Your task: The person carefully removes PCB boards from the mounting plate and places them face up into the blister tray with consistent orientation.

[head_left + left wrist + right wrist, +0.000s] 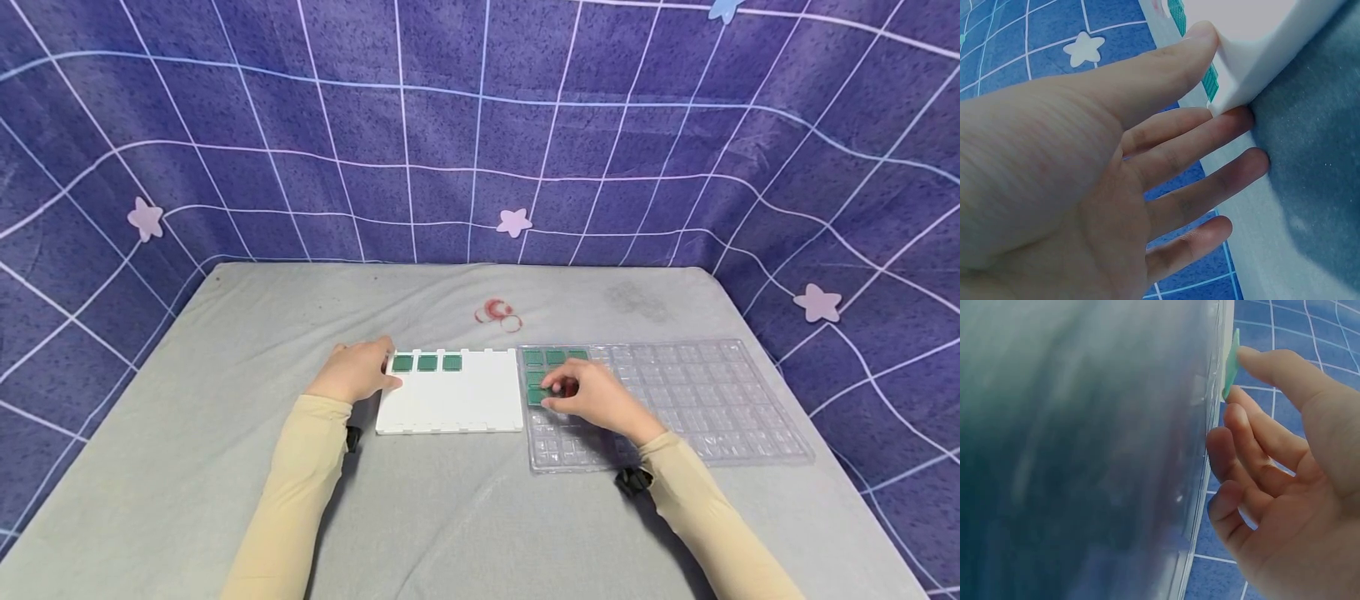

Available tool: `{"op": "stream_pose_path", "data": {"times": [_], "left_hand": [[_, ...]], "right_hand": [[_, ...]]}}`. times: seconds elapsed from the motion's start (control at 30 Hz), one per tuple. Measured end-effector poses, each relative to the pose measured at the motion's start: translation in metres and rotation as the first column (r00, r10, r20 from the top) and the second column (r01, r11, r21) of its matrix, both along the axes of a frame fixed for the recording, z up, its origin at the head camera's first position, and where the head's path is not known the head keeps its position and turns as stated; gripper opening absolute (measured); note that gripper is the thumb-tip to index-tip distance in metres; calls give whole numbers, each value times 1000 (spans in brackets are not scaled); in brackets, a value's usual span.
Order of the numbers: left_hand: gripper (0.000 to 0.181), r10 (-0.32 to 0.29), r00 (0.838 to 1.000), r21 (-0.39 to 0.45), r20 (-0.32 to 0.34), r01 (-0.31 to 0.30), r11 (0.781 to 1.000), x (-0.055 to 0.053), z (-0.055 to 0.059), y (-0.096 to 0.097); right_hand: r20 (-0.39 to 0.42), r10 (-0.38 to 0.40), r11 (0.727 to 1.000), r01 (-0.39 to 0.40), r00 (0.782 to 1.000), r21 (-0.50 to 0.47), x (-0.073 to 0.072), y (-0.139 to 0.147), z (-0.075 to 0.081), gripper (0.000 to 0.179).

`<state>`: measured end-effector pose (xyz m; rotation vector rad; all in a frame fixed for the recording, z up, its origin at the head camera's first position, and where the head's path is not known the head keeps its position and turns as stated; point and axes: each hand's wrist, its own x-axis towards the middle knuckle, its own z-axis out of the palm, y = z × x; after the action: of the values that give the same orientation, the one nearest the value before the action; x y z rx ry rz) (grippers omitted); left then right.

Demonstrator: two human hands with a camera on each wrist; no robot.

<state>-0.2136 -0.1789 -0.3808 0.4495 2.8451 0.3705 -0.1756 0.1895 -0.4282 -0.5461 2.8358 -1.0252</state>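
My left hand point(355, 370) grips the left end of a flat white tray point(457, 402), thumb on its top and fingertips along its side. In the left wrist view, the thumb point(1200, 37) lies over the tray's corner. Three small green circuit boards point(427, 363) sit in a row along the tray's far edge, at its left. My right hand point(600, 398) is over the left part of a clear plastic tray point(705, 400). Its thumb and index finger pinch a small green circuit board point(1232, 365), seen nearly edge-on in the right wrist view.
Several more green circuit boards point(533, 357) lie in the clear tray's far-left pockets. The two trays stand side by side on a grey cloth-covered table point(420, 508). Red ring marks point(497, 312) show on the cloth behind them. Blue gridded curtains point(442, 133) enclose the back and sides.
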Motion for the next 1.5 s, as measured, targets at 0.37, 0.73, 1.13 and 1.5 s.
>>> {"op": "stream_pose_path", "data": {"times": [0.37, 0.73, 1.13, 1.5], "left_hand": [[52, -1, 1000, 3, -6, 1, 1000, 1, 1, 0], [52, -3, 1000, -3, -11, 3, 1000, 1, 1, 1], [52, -2, 1000, 2, -11, 2, 1000, 2, 2, 1], [52, -1, 1000, 5, -5, 1, 1000, 0, 1, 0]], "right_hand": [[-30, 12, 1000, -11, 999, 19, -1, 1, -3, 21], [-26, 9, 999, -8, 1000, 32, -1, 2, -3, 20], [-27, 10, 1000, -9, 1000, 17, -1, 2, -2, 17], [-11, 1, 1000, -1, 1000, 24, -1, 1, 0, 17]]}}
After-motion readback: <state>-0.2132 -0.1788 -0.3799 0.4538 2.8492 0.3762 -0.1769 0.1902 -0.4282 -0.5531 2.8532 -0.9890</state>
